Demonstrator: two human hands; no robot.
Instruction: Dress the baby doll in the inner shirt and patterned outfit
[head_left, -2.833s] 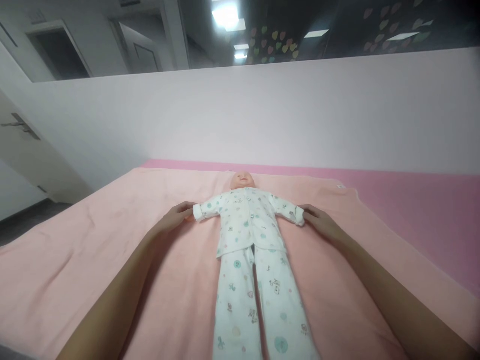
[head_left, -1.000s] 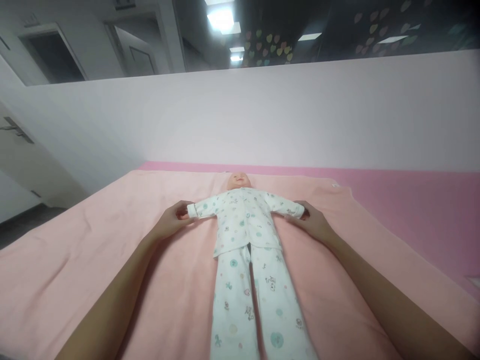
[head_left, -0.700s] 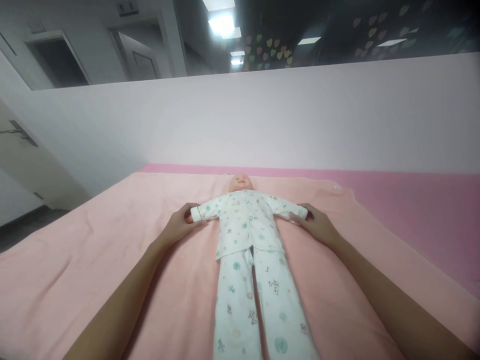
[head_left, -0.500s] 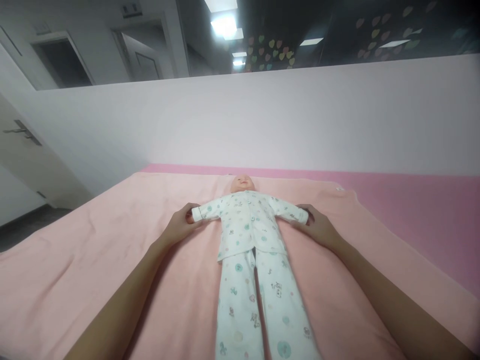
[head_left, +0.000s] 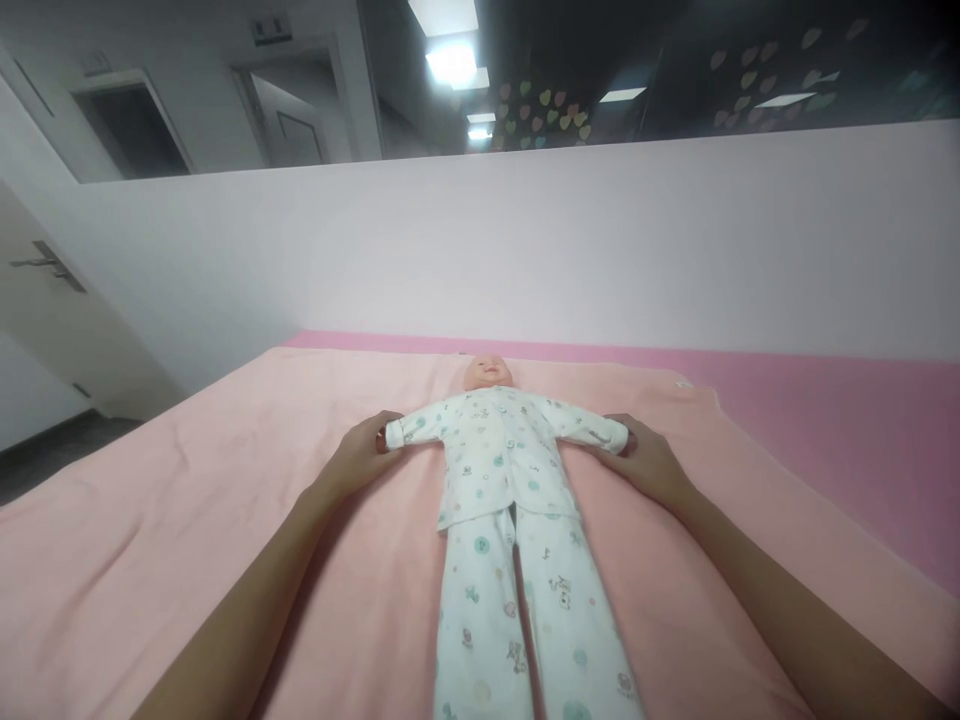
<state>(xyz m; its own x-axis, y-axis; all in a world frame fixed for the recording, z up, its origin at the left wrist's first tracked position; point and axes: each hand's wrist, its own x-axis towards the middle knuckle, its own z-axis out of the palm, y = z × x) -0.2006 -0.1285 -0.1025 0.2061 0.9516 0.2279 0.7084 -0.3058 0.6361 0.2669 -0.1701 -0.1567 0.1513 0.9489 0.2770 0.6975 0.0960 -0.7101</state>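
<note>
A baby doll (head_left: 489,372) lies on its back, head at the far end, arms spread to both sides. It wears a white printed pajama top (head_left: 499,455) and matching pajama pants (head_left: 484,620) that run off the bottom edge. My left hand (head_left: 365,452) is closed around the end of the doll's arm on the left, at the sleeve cuff. On the other side, my right hand (head_left: 649,460) grips the opposite arm's end at its cuff. The doll's own hands are mostly hidden by my fingers.
Under the doll spreads a pink blanket (head_left: 225,520) over a darker pink surface (head_left: 825,430). A white wall (head_left: 525,240) rises behind it, with dark reflective glass (head_left: 675,60) above. At the left is a door with a metal handle (head_left: 49,264).
My right hand has shifted slightly outward with the doll's arm, whose sleeve looks a little straighter. My left hand keeps its hold almost unmoved. The view has tilted very slightly.
</note>
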